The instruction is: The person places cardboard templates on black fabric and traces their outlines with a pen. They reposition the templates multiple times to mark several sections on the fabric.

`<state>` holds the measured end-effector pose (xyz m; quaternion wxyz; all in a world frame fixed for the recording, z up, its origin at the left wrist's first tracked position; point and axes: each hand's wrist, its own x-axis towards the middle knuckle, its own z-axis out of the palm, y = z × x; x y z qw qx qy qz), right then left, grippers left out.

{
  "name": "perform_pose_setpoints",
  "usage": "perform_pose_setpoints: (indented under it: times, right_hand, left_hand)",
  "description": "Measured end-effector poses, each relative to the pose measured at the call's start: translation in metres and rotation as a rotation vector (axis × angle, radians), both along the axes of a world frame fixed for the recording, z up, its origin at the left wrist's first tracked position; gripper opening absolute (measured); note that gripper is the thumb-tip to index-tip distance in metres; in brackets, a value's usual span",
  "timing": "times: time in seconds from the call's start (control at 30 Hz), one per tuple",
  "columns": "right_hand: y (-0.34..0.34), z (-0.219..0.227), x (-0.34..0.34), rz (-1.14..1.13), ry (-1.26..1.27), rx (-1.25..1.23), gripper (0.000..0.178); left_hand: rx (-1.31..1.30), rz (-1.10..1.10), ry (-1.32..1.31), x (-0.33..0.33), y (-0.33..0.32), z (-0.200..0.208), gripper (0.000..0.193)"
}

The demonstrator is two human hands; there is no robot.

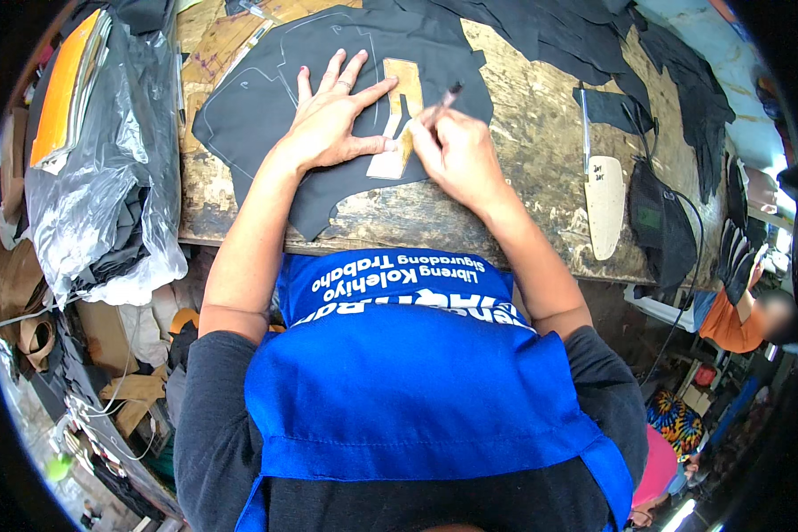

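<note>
A piece of black leather-like material [248, 133] lies on the worn wooden table [523, 151], with pale outlines drawn on it. On top sits a narrow tan and white pattern template [402, 73] with a slot in its middle. My left hand [332, 120] is spread flat on the material; its thumb and forefinger reach the template's left side. A pen [449, 96] is pinched in my right hand [461, 155], held at the template's right edge. The fingers hide the pen's tip.
At the left, a clear plastic bag [106, 204] holds dark scraps beside an orange-covered stack [62, 89]. A pale blade-shaped piece [605, 208], a black pouch with a cord [658, 222] and more black material [559, 40] lie to the right. Another person [740, 324] is at far right.
</note>
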<state>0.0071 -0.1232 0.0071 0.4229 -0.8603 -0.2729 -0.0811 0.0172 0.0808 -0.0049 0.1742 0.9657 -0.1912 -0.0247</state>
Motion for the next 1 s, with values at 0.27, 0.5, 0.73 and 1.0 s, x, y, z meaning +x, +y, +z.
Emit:
perform_pose_setpoints:
  times: [0.27, 0.5, 0.73, 1.0]
  right_hand:
    - [0.014, -0.007, 0.082, -0.053, -0.257, -0.073, 0.016]
    - [0.000, -0.026, 0.035, -0.126, 0.271, 0.538, 0.011]
    - [0.010, -0.035, 0.073, -0.070, 0.151, 0.403, 0.010]
    - [0.019, -0.030, 0.076, -0.081, 0.046, 0.282, 0.013]
  left_hand:
    - [0.024, 0.003, -0.023, 0.005, -0.001, 0.002, 0.086]
    - [-0.030, 0.059, 0.074, -0.023, 0.028, 0.018, 0.089]
    - [-0.108, 0.101, 0.095, -0.036, 0.041, 0.014, 0.091]
    - [-0.128, 0.116, 0.105, -0.036, 0.040, 0.016, 0.091]
